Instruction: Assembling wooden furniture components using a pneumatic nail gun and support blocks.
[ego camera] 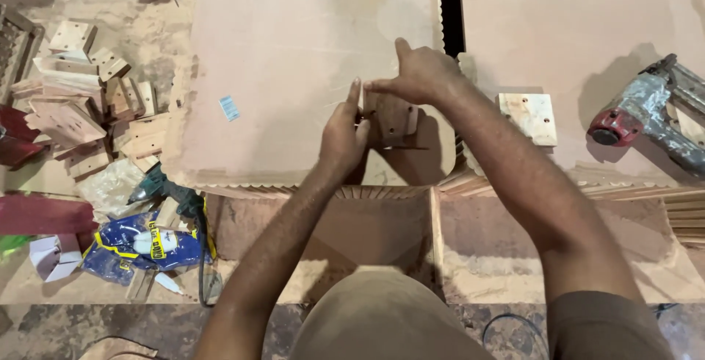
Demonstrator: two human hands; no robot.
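- Your left hand and right hand are bare, forearms uncovered.
- At five o'clock, your short brown sleeve shows.
- Tan trousers at six o'clock.

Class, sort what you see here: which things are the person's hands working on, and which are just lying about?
In hand:
- small wooden block, held upright on the board
- left hand and right hand, both on the block

Lying about:
- square wooden piece with holes
- nail gun
- pile of wooden offcuts
- blue bag
- white box
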